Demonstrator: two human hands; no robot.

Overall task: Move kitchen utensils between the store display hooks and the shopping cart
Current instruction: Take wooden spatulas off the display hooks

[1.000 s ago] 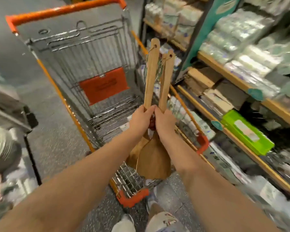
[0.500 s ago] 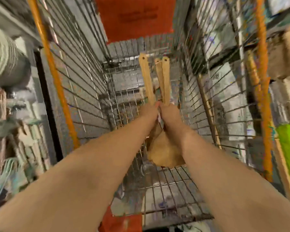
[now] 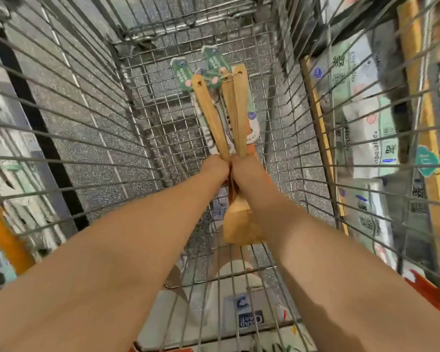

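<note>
Wooden spatulas (image 3: 240, 110) deeper inside cart (image 3: 163, 118)

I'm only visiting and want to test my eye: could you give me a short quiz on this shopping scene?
1. True or false: the left hand and the right hand both grip the wooden utensils.
2. Where are the utensils held? A) inside the shopping cart B) on a display hook C) on a shelf
3. What colour are the tags at the handle ends?
Key: 1 true; 2 A; 3 green.
</note>
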